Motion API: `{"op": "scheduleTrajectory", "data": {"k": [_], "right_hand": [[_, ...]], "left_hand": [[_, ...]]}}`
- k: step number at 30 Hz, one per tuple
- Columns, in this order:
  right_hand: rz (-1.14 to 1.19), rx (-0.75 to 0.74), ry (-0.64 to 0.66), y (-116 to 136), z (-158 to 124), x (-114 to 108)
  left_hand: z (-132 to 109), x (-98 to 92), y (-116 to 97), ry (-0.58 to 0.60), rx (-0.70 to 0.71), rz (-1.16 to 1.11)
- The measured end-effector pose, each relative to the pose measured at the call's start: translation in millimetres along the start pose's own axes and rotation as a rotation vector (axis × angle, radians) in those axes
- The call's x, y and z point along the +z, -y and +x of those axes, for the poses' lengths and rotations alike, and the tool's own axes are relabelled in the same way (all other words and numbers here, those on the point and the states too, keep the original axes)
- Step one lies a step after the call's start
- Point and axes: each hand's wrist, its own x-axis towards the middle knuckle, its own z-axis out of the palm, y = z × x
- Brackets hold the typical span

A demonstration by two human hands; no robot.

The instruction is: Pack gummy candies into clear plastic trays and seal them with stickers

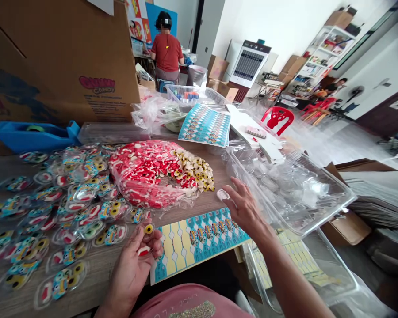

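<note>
Your left fingers (158, 248) grip a candy shell (148, 229) beside the label sheet (205, 238); behind it, your right fingers (235, 194) pinch a small tray (221, 194). Candies (152, 165) lie beyond.

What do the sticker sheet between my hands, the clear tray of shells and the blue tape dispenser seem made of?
Sticker sheet: probably smooth printed paper; bare yellow areas show.
Clear tray: likely glossy plastic, transparent with bright rim highlights.
Tape dispenser: probably moulded plastic, evenly blue, with mild sheen.
</note>
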Motion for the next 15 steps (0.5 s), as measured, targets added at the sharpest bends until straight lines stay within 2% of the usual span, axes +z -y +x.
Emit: {"op": "scheduleTrajectory", "data": {"k": [2, 3, 4, 5, 6, 8, 9, 10, 12, 15], "right_hand": [[0.000, -0.077, -0.058, -10.8, 4.0, -37.7], [-0.035, -0.056, -0.100, -26.6, 6.6, -54.6], [-0.089, -0.007, -0.114, -48.6, 9.5, -68.5], [-0.157, 0.108, -0.068, -75.3, 12.3, -78.6], [-0.213, 0.223, 0.038, -104.3, 14.8, -84.5], [-0.269, 0.408, 0.436, -159.5, 18.5, -84.1], [-0.264, 0.431, 0.523, -181.5, 19.6, -78.7], [-0.248, 0.437, 0.580, -197.9, 20.5, -70.8], [-0.193, 0.414, 0.653, -214.2, 22.1, -51.3], [-0.150, 0.384, 0.643, -210.4, 24.4, -27.1]], "left_hand": [[0.9, -2.3, -3.8, -0.035, 0.021, 0.006], [1.6, -3.4, -5.6, -0.055, 0.030, 0.008], [2.4, -4.2, -6.8, -0.073, 0.035, 0.010], [3.3, -4.8, -7.6, -0.089, 0.035, 0.013], [4.3, -4.8, -7.6, -0.098, 0.031, 0.018], [5.9, -3.4, -5.8, -0.095, 0.017, 0.037], [6.4, -2.0, -4.2, -0.091, 0.014, 0.051], [6.6, -0.3, -2.4, -0.086, 0.014, 0.065], [6.3, 3.9, 1.0, -0.086, 0.013, 0.092], [4.8, 9.4, 4.0, -0.112, 0.010, 0.119]]}}
